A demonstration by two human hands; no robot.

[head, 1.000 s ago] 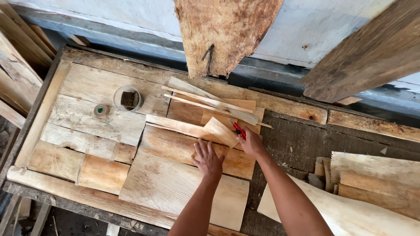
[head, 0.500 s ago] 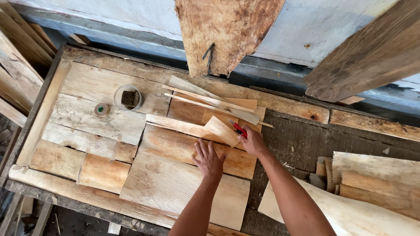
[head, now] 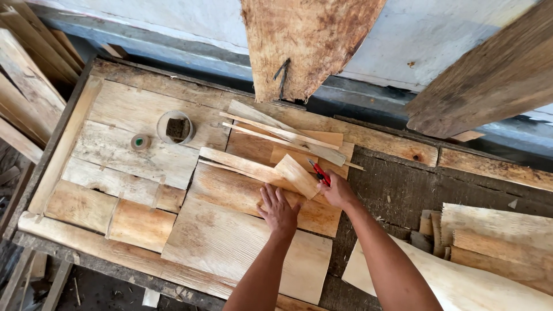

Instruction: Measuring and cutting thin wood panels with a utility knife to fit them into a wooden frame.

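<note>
My left hand (head: 279, 209) lies flat with fingers spread on a pale wooden board (head: 247, 190) on the workbench. Just beyond its fingertips a small angled wood piece (head: 296, 175) rests against a long thin strip (head: 245, 163). My right hand (head: 337, 192) grips a red-and-black utility knife (head: 318, 171), whose tip points at the right edge of that small piece. Several thin slats (head: 288, 135) lie crossed a little farther back.
A round container with a dark block inside (head: 175, 127) and a small tape roll (head: 140, 141) sit at the left rear. Rough slabs (head: 305, 40) lean on the wall. Stacked boards (head: 495, 239) lie at the right, planks (head: 26, 86) at the left.
Both hands have stayed almost where they were; the view has shifted only slightly.
</note>
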